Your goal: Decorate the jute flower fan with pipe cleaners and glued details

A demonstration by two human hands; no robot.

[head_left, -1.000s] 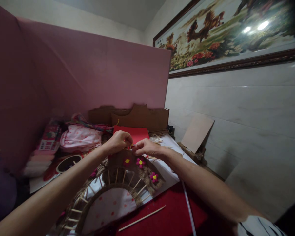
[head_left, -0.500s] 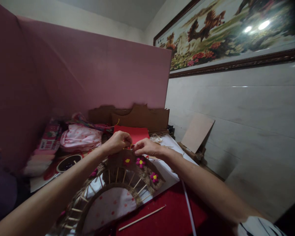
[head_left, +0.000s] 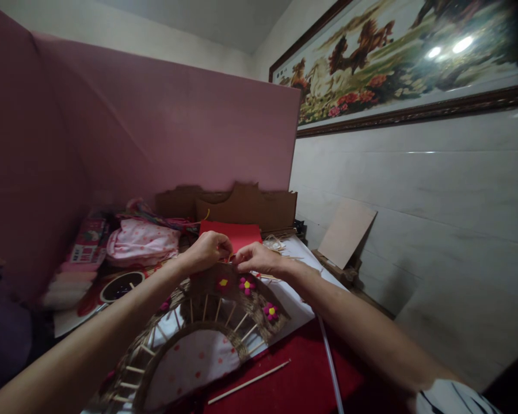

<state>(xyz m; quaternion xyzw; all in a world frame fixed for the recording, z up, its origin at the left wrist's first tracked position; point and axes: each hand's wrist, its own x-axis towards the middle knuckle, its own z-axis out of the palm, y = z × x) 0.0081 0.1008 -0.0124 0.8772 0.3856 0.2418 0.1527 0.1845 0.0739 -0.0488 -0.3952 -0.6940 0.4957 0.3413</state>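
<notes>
Beyond a round twine-wrapped craft piece [head_left: 259, 322], my left hand [head_left: 207, 250] is closed in a pinch. My right hand [head_left: 259, 257] faces it, thumb and fingers also pinched together. Between the fingertips shows a small reddish-orange bit, too small to name. The craft piece has short sticks like spokes around a dotted white cloth centre [head_left: 194, 359]. Magenta flowers with yellow middles sit on its rim, one flower [head_left: 247, 285] just below my right hand and another flower [head_left: 270, 311] nearer the edge. A red and yellow piece [head_left: 223, 283] lies on the rim between them and my left hand.
A wooden stick [head_left: 250, 382] lies on the red cloth [head_left: 293, 368]. At left stand a bowl of dark contents [head_left: 121, 286] and folded dotted cloth [head_left: 142, 241]. Red sheet [head_left: 237, 232] and cardboard [head_left: 250, 207] are behind my hands. A board [head_left: 347, 233] leans against the wall.
Both hands stay in nearly the same place, with only slight finger movement at the small reddish bit. The craft piece and the things around it have not moved.
</notes>
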